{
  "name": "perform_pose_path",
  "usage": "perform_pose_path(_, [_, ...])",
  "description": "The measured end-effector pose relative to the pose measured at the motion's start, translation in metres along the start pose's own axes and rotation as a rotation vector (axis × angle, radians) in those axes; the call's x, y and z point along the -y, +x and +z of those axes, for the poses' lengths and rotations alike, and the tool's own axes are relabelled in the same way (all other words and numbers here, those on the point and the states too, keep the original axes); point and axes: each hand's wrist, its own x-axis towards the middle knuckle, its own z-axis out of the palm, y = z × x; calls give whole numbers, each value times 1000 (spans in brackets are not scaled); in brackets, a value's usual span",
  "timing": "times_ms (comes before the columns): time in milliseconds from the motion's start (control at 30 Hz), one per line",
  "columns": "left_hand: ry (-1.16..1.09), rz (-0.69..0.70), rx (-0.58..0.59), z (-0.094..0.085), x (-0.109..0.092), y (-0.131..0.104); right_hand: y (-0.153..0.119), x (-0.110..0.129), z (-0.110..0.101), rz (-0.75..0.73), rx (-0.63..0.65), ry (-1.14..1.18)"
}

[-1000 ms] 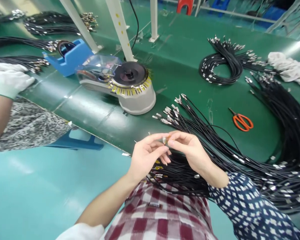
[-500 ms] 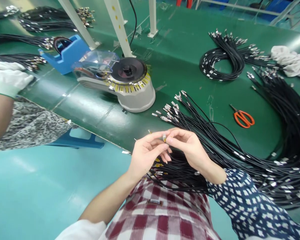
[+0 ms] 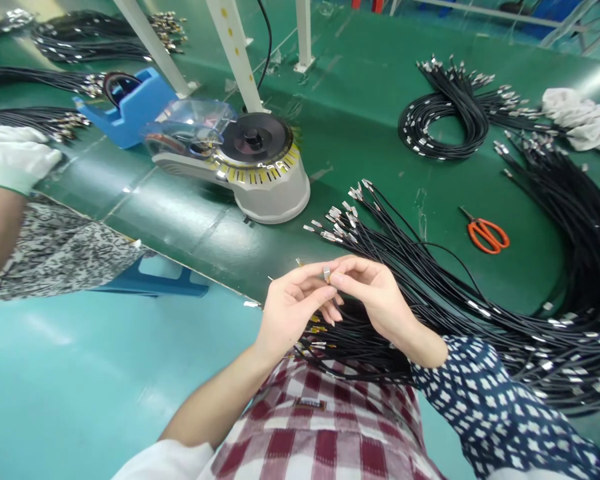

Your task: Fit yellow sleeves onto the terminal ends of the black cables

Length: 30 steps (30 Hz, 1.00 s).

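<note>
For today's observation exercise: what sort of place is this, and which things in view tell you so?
Most likely a factory assembly bench for cable work. Bundles of black cables with metal terminals cover the green table, an automatic tape dispenser stands there, and both hands pinch one terminal.

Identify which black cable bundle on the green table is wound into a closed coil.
The cable coil at the table's far side, beyond the orange scissors. The other bundles lie fanned out in open arcs.

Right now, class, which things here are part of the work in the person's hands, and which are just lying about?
In use:
left hand
right hand
small metal connector pinched between them
black cable bundle beneath the hands

Lying about:
orange scissors
tape dispenser
blue tape holder
coiled cables
white cloth
</note>
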Motion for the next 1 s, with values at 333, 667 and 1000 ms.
perform_pose_path(333, [30,5,-17,3,-2,-3,-6,-5,7,-104,-102,-143])
perform_pose_path(667, [-134,-10,-1,4,7,9,-5,-10,1,-110,-82,-196])
perform_pose_path(1000, [-266,28,139,-2,17,21,3,-18,-17,-18,-105,-140])
